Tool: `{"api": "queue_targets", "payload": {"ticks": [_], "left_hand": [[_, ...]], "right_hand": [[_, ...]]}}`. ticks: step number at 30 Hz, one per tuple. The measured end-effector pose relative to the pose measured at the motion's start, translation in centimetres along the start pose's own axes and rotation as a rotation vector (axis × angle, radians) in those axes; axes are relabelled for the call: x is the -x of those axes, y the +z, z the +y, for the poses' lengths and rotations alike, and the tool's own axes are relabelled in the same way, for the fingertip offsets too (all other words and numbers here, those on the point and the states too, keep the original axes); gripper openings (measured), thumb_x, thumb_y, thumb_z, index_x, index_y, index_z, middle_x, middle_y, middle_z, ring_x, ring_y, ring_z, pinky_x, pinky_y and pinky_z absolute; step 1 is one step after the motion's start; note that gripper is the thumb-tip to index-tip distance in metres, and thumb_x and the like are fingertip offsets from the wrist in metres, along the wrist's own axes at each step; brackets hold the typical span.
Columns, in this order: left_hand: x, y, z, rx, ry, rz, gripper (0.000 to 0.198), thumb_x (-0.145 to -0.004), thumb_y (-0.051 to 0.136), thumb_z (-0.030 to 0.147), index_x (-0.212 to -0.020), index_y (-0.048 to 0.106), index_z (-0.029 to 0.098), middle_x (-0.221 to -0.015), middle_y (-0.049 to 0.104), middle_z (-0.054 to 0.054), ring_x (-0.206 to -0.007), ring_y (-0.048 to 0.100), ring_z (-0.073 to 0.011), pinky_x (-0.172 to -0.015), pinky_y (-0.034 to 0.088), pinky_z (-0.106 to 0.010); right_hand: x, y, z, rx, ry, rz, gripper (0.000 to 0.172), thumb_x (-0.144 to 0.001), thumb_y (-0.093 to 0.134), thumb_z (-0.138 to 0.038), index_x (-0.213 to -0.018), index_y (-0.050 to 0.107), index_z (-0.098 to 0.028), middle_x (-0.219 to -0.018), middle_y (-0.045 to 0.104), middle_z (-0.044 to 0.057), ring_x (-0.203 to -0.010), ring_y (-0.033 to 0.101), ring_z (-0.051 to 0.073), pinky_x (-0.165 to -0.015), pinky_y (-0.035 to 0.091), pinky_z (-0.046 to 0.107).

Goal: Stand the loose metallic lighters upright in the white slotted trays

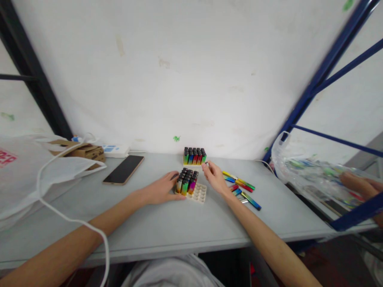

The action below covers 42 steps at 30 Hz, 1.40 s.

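Observation:
A pale tray point(198, 195) with round holes stands on the table, its left part filled with several upright lighters point(185, 185) with black tops and colourful bodies. My left hand point(163, 188) steadies the tray's left side, thumb at the front corner and fingers by the back. Above and right of the tray, my right hand point(214, 177) is closed in a pinch on a lighter point(206, 164); only its small metallic end shows at the fingertips. Loose lighters point(239, 185) without black tops lie beside my right wrist, some partly hidden by the forearm.
A second full block of lighters point(194, 156) stands at the back by the wall. To the left are a phone point(124, 169), a cardboard box point(86, 152), a plastic bag point(26, 175) and a white cable point(72, 219). Another person's hand point(357, 184) is beyond the blue frame point(314, 85).

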State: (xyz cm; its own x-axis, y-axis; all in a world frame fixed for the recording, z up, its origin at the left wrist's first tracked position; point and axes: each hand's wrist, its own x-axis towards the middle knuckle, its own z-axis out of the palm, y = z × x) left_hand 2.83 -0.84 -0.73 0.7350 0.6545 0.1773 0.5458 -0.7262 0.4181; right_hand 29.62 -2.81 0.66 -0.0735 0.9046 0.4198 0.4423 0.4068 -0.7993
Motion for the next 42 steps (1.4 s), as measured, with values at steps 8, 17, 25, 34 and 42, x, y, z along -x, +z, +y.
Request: {"api": "queue_targets", "payload": {"ticks": [8, 17, 25, 34, 42], "left_hand": [[-0.1, 0.2, -0.2, 0.0, -0.012, -0.01, 0.092, -0.085, 0.065, 0.078, -0.148, 0.053, 0.013, -0.158, 0.046, -0.022, -0.149, 0.042, -0.0408, -0.128, 0.033, -0.052], [0.0, 0.0, 0.0, 0.006, -0.01, -0.001, 0.087, -0.085, 0.066, 0.077, -0.145, 0.056, 0.014, -0.157, 0.048, -0.021, -0.148, 0.043, -0.0405, -0.127, 0.034, -0.052], [0.0, 0.0, 0.0, 0.008, 0.006, 0.007, 0.085, -0.086, 0.067, 0.076, -0.144, 0.056, 0.015, -0.156, 0.049, -0.021, -0.146, 0.045, -0.0407, -0.126, 0.035, -0.052], [0.0, 0.3, -0.5, 0.003, 0.055, 0.04, 0.085, -0.086, 0.068, 0.076, -0.147, 0.054, 0.018, -0.151, 0.053, -0.017, -0.142, 0.049, -0.0382, -0.124, 0.038, -0.049], [0.0, 0.3, -0.4, -0.039, 0.039, 0.021, 0.082, -0.086, 0.066, 0.077, -0.142, 0.058, 0.017, -0.152, 0.052, -0.018, -0.144, 0.048, -0.0389, -0.124, 0.039, -0.049]], "right_hand": [[0.2, 0.4, 0.0, -0.027, 0.061, 0.085, 0.041, -0.086, 0.047, -0.052, -0.056, 0.038, -0.024, -0.053, 0.036, -0.004, -0.054, 0.034, 0.012, -0.055, 0.025, 0.029], [0.2, 0.3, 0.0, 0.039, 0.023, 0.067, 0.045, -0.087, 0.049, -0.055, -0.057, 0.039, -0.023, -0.055, 0.037, -0.005, -0.055, 0.035, 0.012, -0.057, 0.024, 0.029], [0.1, 0.4, 0.4, 0.11, 0.051, 0.077, 0.036, -0.087, 0.045, -0.046, -0.059, 0.039, -0.024, -0.057, 0.04, -0.004, -0.058, 0.039, 0.014, -0.058, 0.027, 0.029], [0.9, -2.2, -2.5, 0.347, -0.261, -0.151, 0.035, -0.108, 0.041, -0.047, -0.088, 0.055, -0.021, -0.076, 0.056, 0.0, -0.069, 0.052, 0.016, -0.066, 0.038, 0.028], [1.7, -4.0, -3.8, 0.461, -0.178, -0.405, 0.053, -0.105, 0.05, -0.051, -0.063, 0.046, -0.02, -0.055, 0.043, -0.004, -0.053, 0.037, 0.011, -0.056, 0.027, 0.027]]}}
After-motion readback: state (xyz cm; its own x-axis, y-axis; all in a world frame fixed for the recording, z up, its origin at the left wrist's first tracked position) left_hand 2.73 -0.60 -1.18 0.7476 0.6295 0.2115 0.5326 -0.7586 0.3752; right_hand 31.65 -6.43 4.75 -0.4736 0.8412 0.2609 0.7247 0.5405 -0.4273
